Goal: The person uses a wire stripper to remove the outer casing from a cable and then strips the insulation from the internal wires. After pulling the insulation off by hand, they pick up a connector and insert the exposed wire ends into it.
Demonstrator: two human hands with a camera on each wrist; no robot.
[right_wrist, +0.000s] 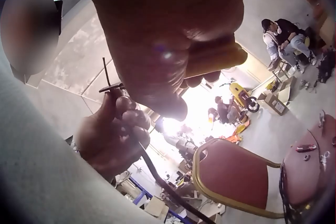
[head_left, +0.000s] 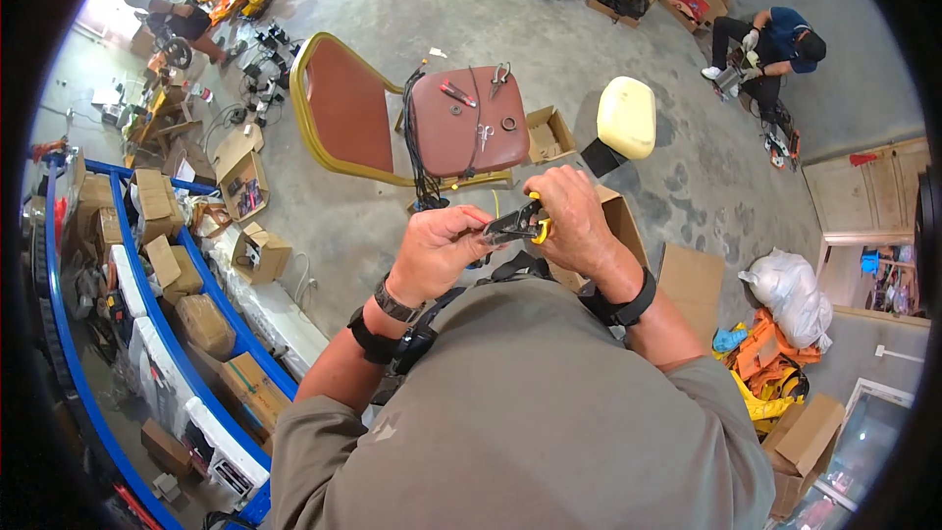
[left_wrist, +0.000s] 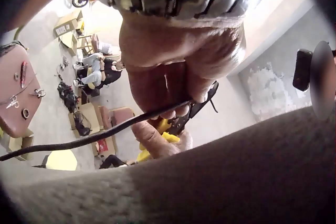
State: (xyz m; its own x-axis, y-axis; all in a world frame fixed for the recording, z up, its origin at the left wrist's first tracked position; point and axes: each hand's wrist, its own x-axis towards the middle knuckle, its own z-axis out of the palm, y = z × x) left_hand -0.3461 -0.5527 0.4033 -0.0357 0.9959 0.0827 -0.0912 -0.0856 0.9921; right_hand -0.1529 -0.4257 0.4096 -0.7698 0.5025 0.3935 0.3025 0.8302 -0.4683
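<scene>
A black cable runs into the left hand, whose thumb and fingers pinch it near its end; a thin tip sticks out past the fingers in both wrist views. The right hand grips a plier-like tool with yellow handles and dark jaws. Those jaws lie beside the left fingertips, in front of the chest. Whether they touch the cable is hidden. In the right wrist view, the right hand covers most of the tool.
Ahead, a red-brown chair bears scissors, a red-handled tool, a ring and dark cables. A yellow stool and open cartons stand near it. Blue shelving holds boxes at the left. One person sits at the right, another at the upper left.
</scene>
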